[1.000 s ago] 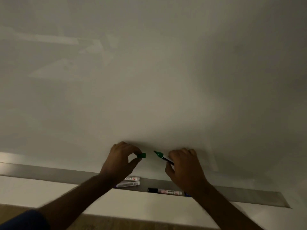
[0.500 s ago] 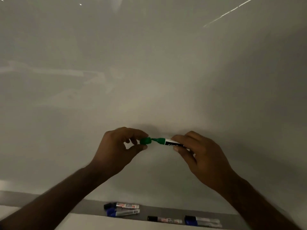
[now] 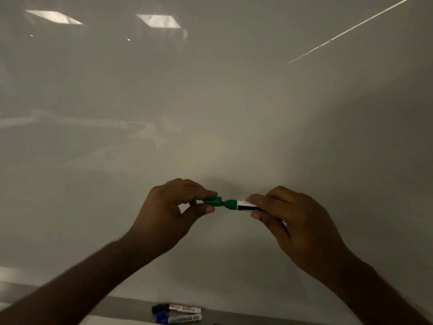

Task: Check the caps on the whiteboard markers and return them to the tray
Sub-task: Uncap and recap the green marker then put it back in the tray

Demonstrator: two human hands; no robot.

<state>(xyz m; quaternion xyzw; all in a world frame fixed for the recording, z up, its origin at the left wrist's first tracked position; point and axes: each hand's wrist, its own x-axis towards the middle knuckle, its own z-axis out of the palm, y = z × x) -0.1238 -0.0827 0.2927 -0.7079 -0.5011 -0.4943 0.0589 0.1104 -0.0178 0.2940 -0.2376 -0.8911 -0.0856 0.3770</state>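
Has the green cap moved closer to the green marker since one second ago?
Yes. The green cap in the left hand was apart from the green marker; now it sits on its tip.

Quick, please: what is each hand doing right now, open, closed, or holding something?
Left hand: closed, pinching the green cap.
Right hand: closed, holding the green marker by its barrel.
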